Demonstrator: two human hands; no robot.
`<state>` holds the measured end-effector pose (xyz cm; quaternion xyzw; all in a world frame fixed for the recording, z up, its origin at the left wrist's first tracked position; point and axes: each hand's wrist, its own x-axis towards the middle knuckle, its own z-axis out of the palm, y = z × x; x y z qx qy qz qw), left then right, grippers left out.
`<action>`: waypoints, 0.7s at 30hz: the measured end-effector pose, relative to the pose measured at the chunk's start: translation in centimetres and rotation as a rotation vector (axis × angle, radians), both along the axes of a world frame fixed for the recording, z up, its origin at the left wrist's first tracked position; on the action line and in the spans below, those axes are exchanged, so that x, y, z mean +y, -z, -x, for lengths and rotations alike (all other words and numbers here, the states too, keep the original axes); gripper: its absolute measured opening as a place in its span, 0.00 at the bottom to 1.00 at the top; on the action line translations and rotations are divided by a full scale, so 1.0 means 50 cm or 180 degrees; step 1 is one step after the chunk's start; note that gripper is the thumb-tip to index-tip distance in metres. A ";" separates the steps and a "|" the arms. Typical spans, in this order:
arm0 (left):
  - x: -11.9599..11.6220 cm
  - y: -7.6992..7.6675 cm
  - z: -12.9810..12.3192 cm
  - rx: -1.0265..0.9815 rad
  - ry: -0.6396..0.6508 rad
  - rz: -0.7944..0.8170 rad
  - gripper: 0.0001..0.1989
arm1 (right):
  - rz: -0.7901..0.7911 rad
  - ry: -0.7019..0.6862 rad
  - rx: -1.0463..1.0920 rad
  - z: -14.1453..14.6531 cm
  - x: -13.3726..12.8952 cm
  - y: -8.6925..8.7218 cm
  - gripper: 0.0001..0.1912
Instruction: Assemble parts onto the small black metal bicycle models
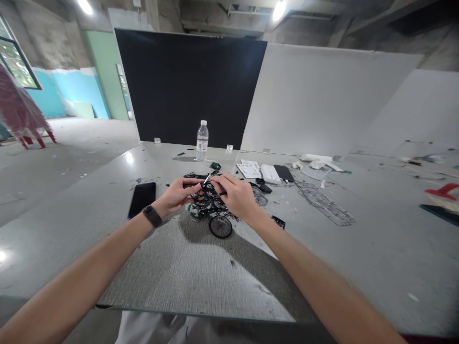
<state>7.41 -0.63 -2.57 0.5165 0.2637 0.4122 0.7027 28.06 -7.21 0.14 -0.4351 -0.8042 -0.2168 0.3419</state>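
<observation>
Above a cluster of black model bicycle parts, my two hands meet at mid-table. Thumb and fingers of my left hand are closed on a small dark bicycle part whose shape is partly hidden. My right hand is closed too, its fingertips against a thin, light-coloured piece between the hands. A dark, thin end shows under the right fingers. Just below the hands lies a spoked black wheel, with a green curved part to its left.
A phone lies left of my left hand. Behind stand a water bottle and a dark panel. Printed sheets, a white box, a black flat device and a grey parts frame lie to the right.
</observation>
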 end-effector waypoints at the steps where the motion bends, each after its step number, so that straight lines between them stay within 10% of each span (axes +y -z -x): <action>1: 0.000 0.000 0.000 0.0009 -0.0009 0.0007 0.11 | -0.0020 -0.0014 0.0000 0.000 0.000 0.000 0.13; 21: -0.002 -0.002 -0.008 -0.0234 -0.0154 0.0057 0.14 | 0.0178 -0.0209 0.0812 0.019 -0.006 0.002 0.12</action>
